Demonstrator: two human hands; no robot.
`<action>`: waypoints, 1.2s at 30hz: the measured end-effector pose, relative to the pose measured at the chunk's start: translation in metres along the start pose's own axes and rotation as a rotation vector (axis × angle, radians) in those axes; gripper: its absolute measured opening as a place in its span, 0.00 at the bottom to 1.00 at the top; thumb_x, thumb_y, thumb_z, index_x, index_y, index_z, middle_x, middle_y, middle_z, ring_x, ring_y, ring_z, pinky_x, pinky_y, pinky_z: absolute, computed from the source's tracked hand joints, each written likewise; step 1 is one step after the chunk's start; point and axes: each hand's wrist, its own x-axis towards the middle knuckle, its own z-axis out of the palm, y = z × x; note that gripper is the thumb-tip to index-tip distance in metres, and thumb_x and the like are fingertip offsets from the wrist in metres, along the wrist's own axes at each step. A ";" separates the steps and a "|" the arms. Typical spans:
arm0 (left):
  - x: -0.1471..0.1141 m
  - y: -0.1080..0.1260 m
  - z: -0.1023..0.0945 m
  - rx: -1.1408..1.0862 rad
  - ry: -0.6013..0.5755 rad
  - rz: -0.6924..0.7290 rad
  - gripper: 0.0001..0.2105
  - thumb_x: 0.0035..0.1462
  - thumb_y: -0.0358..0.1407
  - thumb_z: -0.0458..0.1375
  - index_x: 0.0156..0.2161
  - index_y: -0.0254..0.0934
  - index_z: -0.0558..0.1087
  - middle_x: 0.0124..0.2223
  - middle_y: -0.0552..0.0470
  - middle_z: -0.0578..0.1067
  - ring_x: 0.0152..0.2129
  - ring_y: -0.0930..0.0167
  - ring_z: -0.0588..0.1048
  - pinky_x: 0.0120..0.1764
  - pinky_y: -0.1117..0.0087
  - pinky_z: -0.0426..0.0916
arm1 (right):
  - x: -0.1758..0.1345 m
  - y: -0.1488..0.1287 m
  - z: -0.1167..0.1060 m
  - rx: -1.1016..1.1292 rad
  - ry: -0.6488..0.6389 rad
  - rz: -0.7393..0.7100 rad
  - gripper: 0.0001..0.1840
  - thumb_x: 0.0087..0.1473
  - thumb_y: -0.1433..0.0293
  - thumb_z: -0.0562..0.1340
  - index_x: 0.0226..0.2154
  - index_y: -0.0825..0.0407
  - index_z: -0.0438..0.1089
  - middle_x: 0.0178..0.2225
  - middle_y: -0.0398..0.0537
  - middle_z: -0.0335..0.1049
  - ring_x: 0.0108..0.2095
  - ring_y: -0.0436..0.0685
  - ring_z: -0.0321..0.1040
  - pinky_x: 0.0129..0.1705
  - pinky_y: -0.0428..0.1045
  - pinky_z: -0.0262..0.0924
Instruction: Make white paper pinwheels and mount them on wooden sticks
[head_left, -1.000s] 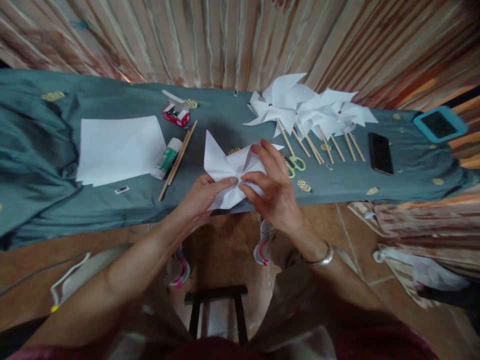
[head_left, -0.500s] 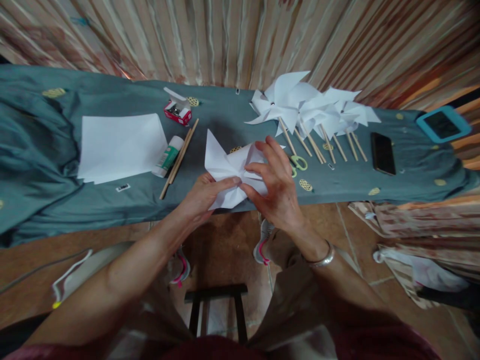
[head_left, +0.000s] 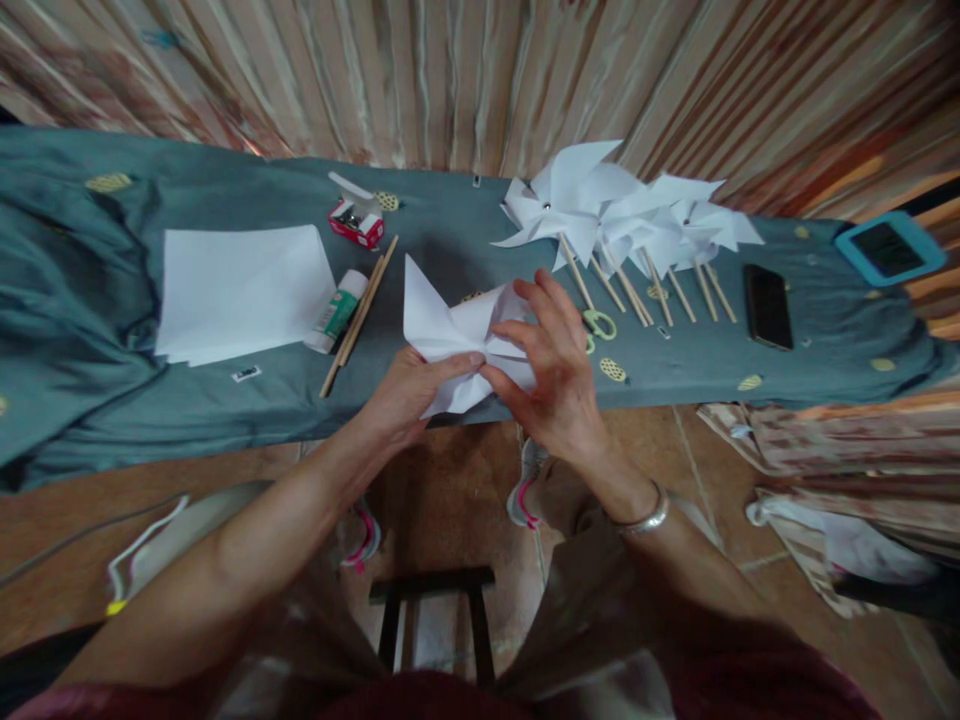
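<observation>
**White folded paper (head_left: 435, 322) clamped in my left fingers (head_left: 452, 369), blurry labels everywhere**

So, going by the glue stick (head_left: 337, 312) on the cloth-covered desk (head_left: 247, 190): the folded paper is off to its right, past the wooden sticks (head_left: 360, 315) lying just beside it, by the near edge of the desk. My left fingers have a proper grip, thumb pressed flat close to the middle of the folds, the others tucked underneath. My right fingers (head_left: 519, 331) are spread over the right side, thumb and index curved with a clear gap between them, thumb tip right by my left one. Can't tell if the right ones are actually pinching a flap.

Labels, then. The glue stick's is green and white, but the print's too blurry to read. Same for the red box (head_left: 356, 226) behind it, lid up, shiny metal bits inside, and the little black-and-white tag (head_left: 246, 374) to its left and nearer me. Plain white sheets (head_left: 240, 290) sit left of the glue stick; white pinwheels (head_left: 574, 195) are well off to its right, further back.
</observation>
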 end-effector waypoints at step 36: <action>0.014 0.005 -0.011 0.036 0.126 0.070 0.19 0.31 0.36 0.72 0.34 0.33 0.80 0.34 0.48 0.82 0.31 0.63 0.79 0.39 0.64 0.73 | 0.009 0.021 -0.016 0.484 0.220 0.488 0.29 0.51 0.54 0.66 0.53 0.48 0.68 0.55 0.54 0.70 0.57 0.65 0.66 0.59 0.63 0.59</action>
